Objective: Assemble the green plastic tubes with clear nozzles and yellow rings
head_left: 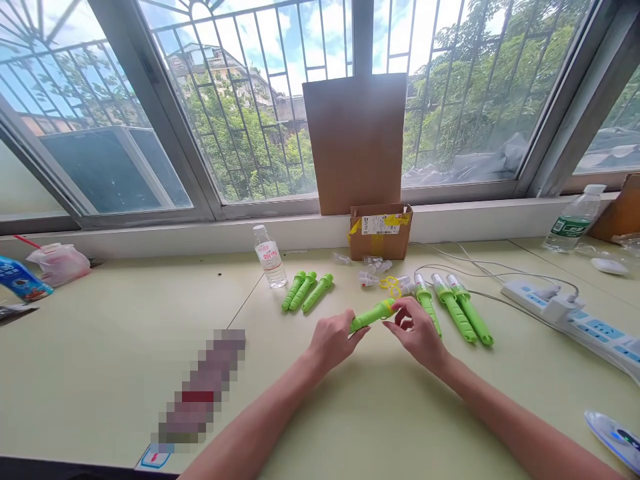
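Note:
My left hand (333, 337) is closed around a green ribbed plastic handle (367, 319), which it holds tilted above the table. At the handle's upper right end shows a yellow ring (388, 305). My right hand (417, 333) has its fingertips pinched at that end, on the ring. Behind it lie loose yellow rings (393, 283) and several small clear plastic caps (373, 269). To the left lie three green handles (303, 290) without clear tops. On the right, three green handles (453, 307) carry clear tops.
A small cardboard box (381, 233) stands by the window with a brown board (355, 143) behind it. Water bottles (270, 259) stand left and far right. A power strip (580, 320) with cables lies right. A pink bag (59, 263) is far left.

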`<state>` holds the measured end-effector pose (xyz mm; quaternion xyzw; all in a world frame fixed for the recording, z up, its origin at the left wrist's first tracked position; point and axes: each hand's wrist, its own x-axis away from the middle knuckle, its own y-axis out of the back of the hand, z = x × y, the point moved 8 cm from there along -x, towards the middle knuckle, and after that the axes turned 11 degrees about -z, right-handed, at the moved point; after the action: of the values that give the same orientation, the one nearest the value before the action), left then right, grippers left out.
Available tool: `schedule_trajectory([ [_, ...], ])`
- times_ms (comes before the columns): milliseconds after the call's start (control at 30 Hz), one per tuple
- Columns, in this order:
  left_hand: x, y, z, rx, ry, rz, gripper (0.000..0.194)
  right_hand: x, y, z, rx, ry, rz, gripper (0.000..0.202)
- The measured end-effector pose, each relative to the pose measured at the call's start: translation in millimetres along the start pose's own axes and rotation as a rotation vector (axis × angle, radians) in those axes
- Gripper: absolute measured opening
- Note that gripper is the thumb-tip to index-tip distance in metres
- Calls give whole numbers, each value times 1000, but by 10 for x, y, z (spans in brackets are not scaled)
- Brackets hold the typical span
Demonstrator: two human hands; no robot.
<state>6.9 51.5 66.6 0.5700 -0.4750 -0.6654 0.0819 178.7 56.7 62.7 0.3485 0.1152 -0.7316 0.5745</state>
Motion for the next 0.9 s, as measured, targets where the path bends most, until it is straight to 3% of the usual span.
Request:
schedule_trajectory([
  [267, -1, 30, -16, 10, 29, -26, 29, 4, 52, 47, 43, 31, -81, 19],
  [533, -15, 49, -39, 24, 14, -8, 33, 6, 42, 45, 37, 36, -62, 17],
  [900, -20, 8, 21, 170, 168, 54, 39, 9, 45, 39, 60, 42, -74, 19],
])
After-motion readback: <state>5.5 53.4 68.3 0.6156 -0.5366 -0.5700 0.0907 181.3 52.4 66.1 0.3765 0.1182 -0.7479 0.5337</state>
